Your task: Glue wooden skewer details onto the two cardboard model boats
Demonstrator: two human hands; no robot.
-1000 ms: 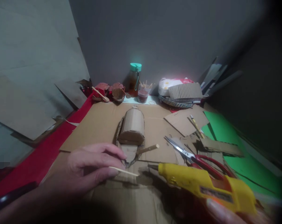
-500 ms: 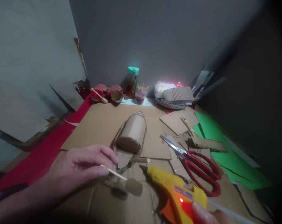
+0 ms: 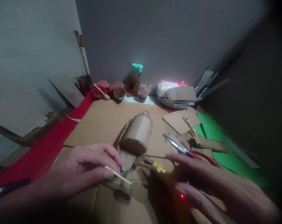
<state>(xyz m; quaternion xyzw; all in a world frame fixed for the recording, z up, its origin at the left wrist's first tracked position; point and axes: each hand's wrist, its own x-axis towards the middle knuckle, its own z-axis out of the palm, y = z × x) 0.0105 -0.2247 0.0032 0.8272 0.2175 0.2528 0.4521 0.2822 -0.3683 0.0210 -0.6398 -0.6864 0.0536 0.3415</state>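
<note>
My left hand [image 3: 91,166] pinches a thin wooden stick [image 3: 118,175] between thumb and fingers. A small rounded piece of cardboard [image 3: 139,192] sits at the stick's far end, over the cardboard sheet. My right hand [image 3: 201,180], blurred, is open with its fingers stretched over a yellow glue gun [image 3: 161,168]. Most of the gun's body is behind that hand or in shadow, and its red light shows below the fingers. Beyond both hands lies a cardboard form [image 3: 137,133] with a curved, half-cylinder top on a flat backing.
Scissors [image 3: 178,145] with red handles lie right of the form, partly behind my right hand. Cardboard scraps [image 3: 181,119], a pencil [image 3: 191,126] and a green sheet [image 3: 236,161] are at the right. Along the wall stand a bottle [image 3: 134,81], a small cup [image 3: 142,95] and a wrapped packet [image 3: 171,88].
My right hand has come off the glue gun's handle, moving up and over the gun with fingers extended. My left hand keeps the stick in nearly the same pose. The view shifted slightly.
</note>
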